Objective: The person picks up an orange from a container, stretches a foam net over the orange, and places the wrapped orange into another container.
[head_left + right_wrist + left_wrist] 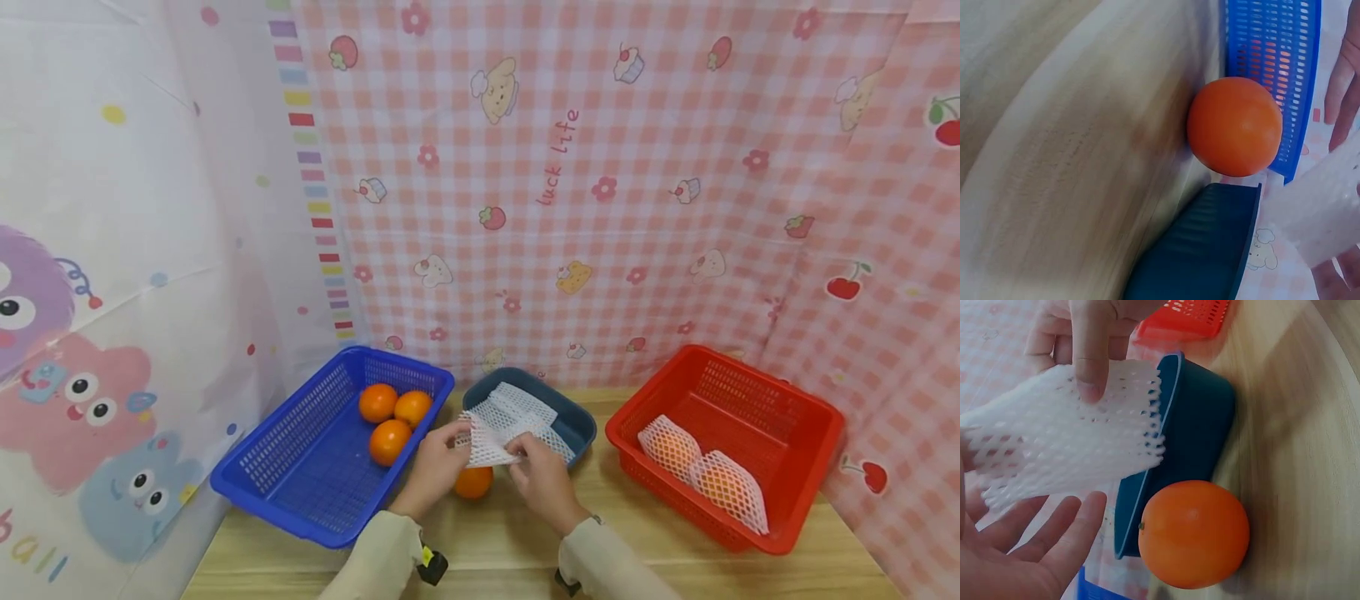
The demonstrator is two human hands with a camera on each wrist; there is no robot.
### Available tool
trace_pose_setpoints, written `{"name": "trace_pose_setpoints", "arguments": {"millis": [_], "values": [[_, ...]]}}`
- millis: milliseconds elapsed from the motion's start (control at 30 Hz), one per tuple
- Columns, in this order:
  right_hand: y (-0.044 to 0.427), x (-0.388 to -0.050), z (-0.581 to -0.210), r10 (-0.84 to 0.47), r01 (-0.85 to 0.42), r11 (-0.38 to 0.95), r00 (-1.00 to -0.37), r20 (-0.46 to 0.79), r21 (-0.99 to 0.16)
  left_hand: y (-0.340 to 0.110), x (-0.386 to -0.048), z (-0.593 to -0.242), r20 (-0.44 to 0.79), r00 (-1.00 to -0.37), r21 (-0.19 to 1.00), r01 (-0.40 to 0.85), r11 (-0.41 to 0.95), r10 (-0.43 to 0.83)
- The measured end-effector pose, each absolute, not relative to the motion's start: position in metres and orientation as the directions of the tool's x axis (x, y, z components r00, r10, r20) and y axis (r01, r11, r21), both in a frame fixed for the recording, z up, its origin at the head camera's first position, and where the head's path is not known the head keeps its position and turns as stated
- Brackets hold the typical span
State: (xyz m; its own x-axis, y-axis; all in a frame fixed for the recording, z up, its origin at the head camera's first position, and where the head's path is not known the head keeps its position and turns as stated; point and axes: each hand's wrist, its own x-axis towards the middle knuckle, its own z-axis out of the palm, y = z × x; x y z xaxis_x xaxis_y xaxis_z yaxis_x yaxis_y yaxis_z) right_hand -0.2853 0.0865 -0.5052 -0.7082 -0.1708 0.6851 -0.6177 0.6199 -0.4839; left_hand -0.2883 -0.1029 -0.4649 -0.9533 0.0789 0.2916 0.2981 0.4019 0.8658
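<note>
Both hands hold a white foam fruit net (pixel 491 442) in the air above the near edge of a dark teal bin (pixel 581 454). At the net's left end is my left hand (pixel 433 468), pinching it; its other fingers (pixel 1075 534) spread below in the left wrist view. My right hand (pixel 546 485) pinches the other end, thumb on top of the mesh. The net looks flattened, with nothing visible inside. Under the hands, an orange (pixel 474 482) rests on the table by the bin. More white nets (pixel 517 404) lie in the bin.
To the left stands a blue basket (pixel 281 442) with three oranges (pixel 389 442) at its right side. A red basket (pixel 806 467) on the right contains two net-wrapped oranges (pixel 671 450). Patterned cloth (pixel 525 250) hangs behind the wooden table (pixel 487 558).
</note>
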Motion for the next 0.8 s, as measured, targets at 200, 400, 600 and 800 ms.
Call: {"name": "trace_pose_setpoints", "arguments": {"millis": [200,400,600,800], "values": [[0.091,-0.285,-0.508,-0.284,-0.664,0.533,-0.725,0.628,-0.525,-0.097,-0.291,-0.469,0.416,-0.908,0.756,0.377,0.535,0.052],[0.09,-0.282,-0.496,-0.246,-0.64,0.437,-0.761,0.601,-0.632,-0.092,-0.289,-0.473,0.517,-0.851,0.647,0.461,0.608,0.094],[0.07,-0.278,-0.479,-0.175,-0.714,0.44,-0.663,0.728,-0.544,-0.087,-0.285,-0.474,0.488,-0.857,0.585,0.462,0.666,0.166],[0.055,-0.277,-0.473,-0.177,-0.733,0.486,-0.616,0.768,-0.476,-0.081,-0.282,-0.471,0.524,-0.819,0.513,0.523,0.681,0.234]]}}
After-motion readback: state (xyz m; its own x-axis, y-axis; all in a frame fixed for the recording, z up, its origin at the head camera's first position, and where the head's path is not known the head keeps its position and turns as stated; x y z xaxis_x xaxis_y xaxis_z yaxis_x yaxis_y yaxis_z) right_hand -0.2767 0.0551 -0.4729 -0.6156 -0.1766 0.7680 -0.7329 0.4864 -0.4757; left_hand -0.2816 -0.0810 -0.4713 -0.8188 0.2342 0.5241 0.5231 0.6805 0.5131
